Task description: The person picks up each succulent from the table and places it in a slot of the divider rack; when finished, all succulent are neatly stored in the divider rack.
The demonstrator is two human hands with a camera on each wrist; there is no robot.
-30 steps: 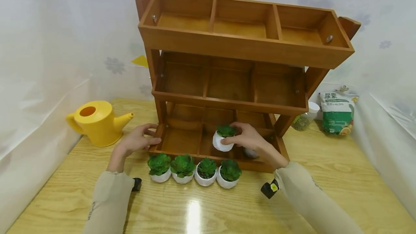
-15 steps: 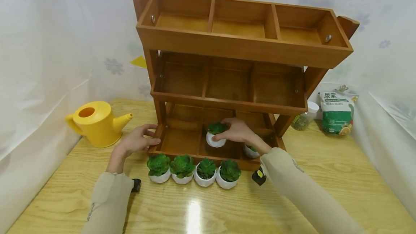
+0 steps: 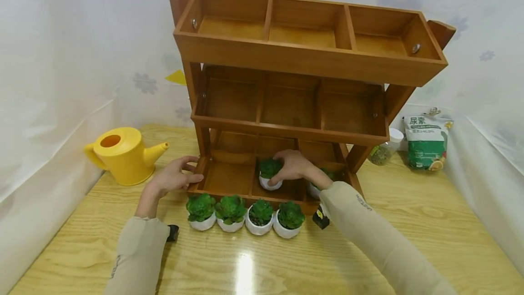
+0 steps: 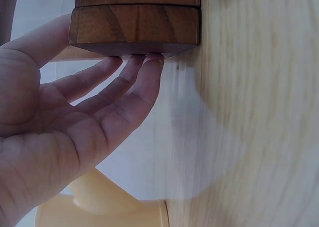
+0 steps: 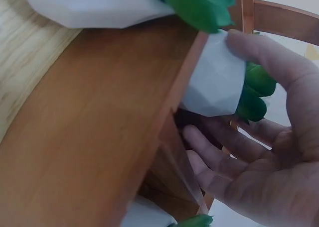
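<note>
In the head view my right hand (image 3: 292,166) holds a succulent in a white pot (image 3: 270,182), low in the middle compartment of the shelf's bottom tier. The right wrist view has my thumb on the rim of this white pot (image 5: 212,80); the fingertips behind it are partly hidden. A second potted succulent (image 3: 314,191) sits in the right compartment, partly covered by my right wrist. My left hand (image 3: 176,175) grips the left end of the wooden plant shelf (image 3: 262,124), thumb over the edge and fingertips against the outer side of the wood (image 4: 134,25).
Several potted succulents (image 3: 259,227) stand in a row before the shelf. A yellow watering can (image 3: 123,160) is at the left. A lidded jar (image 3: 382,151) and a green-white bag (image 3: 427,147) stand at the right. The shelf's upper tiers overhang the bottom one.
My right hand has moved left and down with the potted succulent, from above the tray's middle compartment to low inside it. The left hand has stayed at the shelf's end.
</note>
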